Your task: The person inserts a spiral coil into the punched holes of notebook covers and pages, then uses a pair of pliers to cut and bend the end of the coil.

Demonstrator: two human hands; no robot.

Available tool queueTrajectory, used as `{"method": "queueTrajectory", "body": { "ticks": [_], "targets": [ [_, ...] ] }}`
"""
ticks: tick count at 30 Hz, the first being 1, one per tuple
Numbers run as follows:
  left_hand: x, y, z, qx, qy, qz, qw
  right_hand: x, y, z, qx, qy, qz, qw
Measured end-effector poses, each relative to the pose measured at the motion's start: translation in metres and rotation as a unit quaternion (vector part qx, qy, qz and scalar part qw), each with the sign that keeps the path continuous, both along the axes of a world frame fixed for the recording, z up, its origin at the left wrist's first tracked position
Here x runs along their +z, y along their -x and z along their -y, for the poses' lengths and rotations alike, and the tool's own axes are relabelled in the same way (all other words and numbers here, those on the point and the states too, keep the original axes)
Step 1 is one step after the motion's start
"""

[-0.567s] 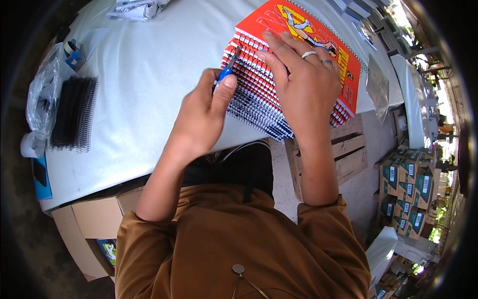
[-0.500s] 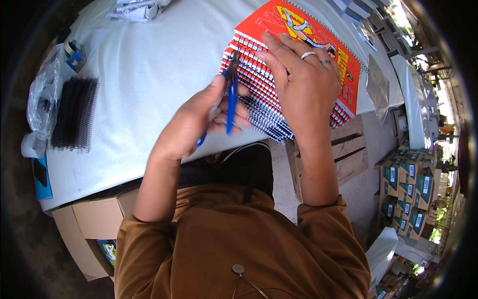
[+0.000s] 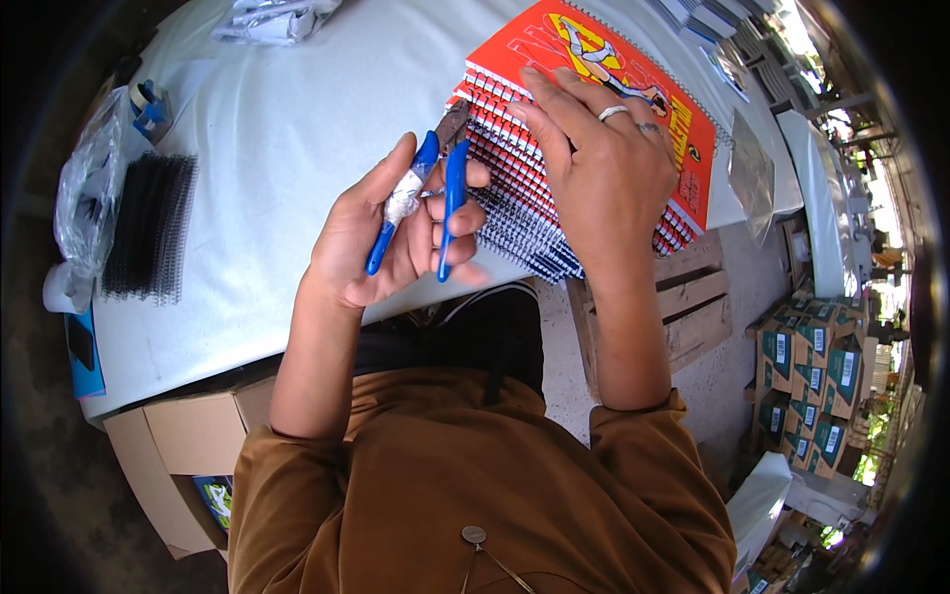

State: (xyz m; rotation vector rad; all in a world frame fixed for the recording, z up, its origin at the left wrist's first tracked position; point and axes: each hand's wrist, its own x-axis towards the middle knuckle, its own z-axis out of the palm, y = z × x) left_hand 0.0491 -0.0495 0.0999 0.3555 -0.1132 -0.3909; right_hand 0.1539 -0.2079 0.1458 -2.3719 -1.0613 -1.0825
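A stack of spiral-bound notebooks (image 3: 614, 45) with red covers stands at the table's near right part, its wire-bound edges fanned toward me. On the top cover my right hand (image 3: 609, 158) lies with its fingers spread, pressing the pile. My left hand (image 3: 396, 213) holds blue-handled cutting pliers (image 3: 453, 203), one handle wrapped in whitish tape. The handles are spread apart, and the metal jaws are at the left ends of the wire bindings (image 3: 515, 188). Whether the jaws touch a wire, I cannot tell.
A bundle of black wire coils (image 3: 148, 228) lies at the left beside clear plastic wrap (image 3: 89, 188) and a blue tape dispenser (image 3: 148, 109). An open cardboard box (image 3: 188, 436) is below the table's edge. Stacked cartons (image 3: 811, 381) and a wooden pallet (image 3: 688, 297) are at the right.
My left hand has turned palm-up and its fingers have loosened, so the pliers' handles have swung wider apart. My right hand has stayed on the stack.
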Motion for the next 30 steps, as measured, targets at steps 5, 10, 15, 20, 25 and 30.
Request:
{"method": "queueTrajectory", "body": {
  "ticks": [5,10,15,20,25,30],
  "targets": [
    [0.018,0.002,0.029,0.278,-0.763,-0.017,0.584,0.0,-0.001,0.0,0.002,0.003,0.007,1.0],
    [0.016,0.009,0.008,0.133,-0.48,-0.032,0.867,0.0,0.0,0.002,-0.003,0.003,-0.001,1.0],
    [0.015,-0.001,-0.003,0.004,-0.04,0.047,0.998,0.003,0.002,-0.001,0.001,-0.001,-0.005,1.0],
    [0.02,-0.008,-0.005,-0.033,0.077,0.013,0.996,0.003,0.002,-0.001,-0.001,0.002,0.001,1.0],
    [0.04,0.009,0.002,0.136,-0.287,-0.03,0.948,0.001,-0.001,0.0,-0.001,0.002,0.015,1.0],
    [0.04,-0.002,0.011,0.116,-0.185,-0.123,0.968,0.004,0.002,0.0,0.0,0.004,0.012,1.0]
  ]
}}
